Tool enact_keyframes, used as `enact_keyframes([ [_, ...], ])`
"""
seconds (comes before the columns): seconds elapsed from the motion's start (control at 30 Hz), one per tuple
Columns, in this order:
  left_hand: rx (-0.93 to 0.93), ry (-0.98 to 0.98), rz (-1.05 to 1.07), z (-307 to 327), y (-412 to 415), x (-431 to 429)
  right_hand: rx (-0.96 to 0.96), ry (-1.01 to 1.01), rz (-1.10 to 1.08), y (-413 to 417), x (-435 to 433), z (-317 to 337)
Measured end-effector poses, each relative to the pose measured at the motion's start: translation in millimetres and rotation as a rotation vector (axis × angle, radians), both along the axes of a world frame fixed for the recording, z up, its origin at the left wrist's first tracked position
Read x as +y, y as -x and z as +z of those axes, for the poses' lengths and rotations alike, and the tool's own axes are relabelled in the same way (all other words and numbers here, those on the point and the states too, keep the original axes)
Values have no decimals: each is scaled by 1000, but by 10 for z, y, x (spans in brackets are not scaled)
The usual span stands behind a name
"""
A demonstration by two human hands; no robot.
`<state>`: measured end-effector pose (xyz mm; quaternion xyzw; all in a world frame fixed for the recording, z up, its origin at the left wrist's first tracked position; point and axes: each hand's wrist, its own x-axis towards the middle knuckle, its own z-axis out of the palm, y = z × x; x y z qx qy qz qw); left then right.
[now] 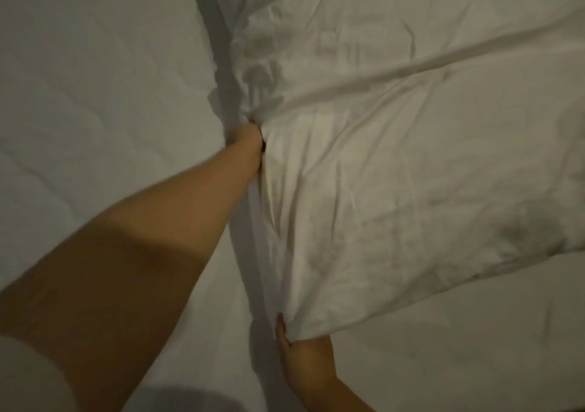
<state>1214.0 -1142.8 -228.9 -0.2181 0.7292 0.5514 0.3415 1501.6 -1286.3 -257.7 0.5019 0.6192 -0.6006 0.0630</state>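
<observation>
A wrinkled white duvet (pixel 395 145) lies across the right half of the bed, its left edge raised. My left hand (pixel 245 136) reaches far forward and grips that edge near the middle, fingers hidden in the fabric. My right hand (pixel 297 351) holds the near corner of the same edge, thumb on top and fingers tucked beneath the cloth. The edge is stretched between the two hands.
A white quilted mattress cover (pixel 95 101) fills the left side and continues under the duvet at the lower right (pixel 474 348). A dark strip shows at the top left corner. Shadows of the arm fall on the fabric.
</observation>
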Motion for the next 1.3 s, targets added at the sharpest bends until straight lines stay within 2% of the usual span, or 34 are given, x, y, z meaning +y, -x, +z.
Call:
enact_keyframes([
  [0.07, 32, 20, 74, -67, 39, -12, 68, -3, -42, -79, -77, -36],
  [0.1, 89, 82, 40, -126, 24, -61, 48, 15, -26, -134, -97, -47],
  [0.17, 83, 80, -5, -246, -207, -257, -35, -32, 30, -238, -102, -69],
  [0.27, -171, -131, 11, -436, -812, -652, -166, -404, 127, -216, -40, -161],
  [0.3, -218, -137, -9, -507, -1019, -791, -218, -392, 187, -159, -46, -150],
  [0.37, -301, -113, -20, -493, -1416, -1002, -252, -173, 233, -10, -76, -20],
  [0.43, -323, -186, -31, -340, -1619, -1060, -156, -116, 102, 80, -91, 140],
  [0.5, -274, -162, -42, -228, -1613, -1054, -3, -134, -87, 73, -102, 325],
  [0.53, -266, -165, -43, -258, -1579, -1087, 3, -148, -40, 38, -90, 350],
  [0.6, -261, 19, -135, -357, -1599, -1303, -139, -171, 323, -134, -71, 303],
  [0.63, -295, 179, -275, -401, -1650, -1418, -252, -134, 495, -217, -2, 242],
  [0.7, -353, 434, -521, -521, -1856, -1613, -337, -87, 594, -279, 153, 146],
  [0.73, -332, 484, -539, -553, -1968, -1680, -321, -112, 588, -292, 184, 142],
  [0.83, -236, 333, -231, -486, -2296, -1695, -262, -313, 583, -335, 265, 238],
  [0.9, -290, 258, -44, -437, -2475, -1683, -258, -450, 647, -344, 268, 318],
  [1.0, -350, 198, 106, -279, -2806, -1623, -215, -576, 631, -583, 377, 471],
  [1.17, -320, 222, -72, -48, -3584, -1243, -186, -607, 661, -1281, 960, 708],
  [1.3, -251, 104, -221, 313, -4316, -275, -149, -678, 617, -1959, 1804, 924],
])
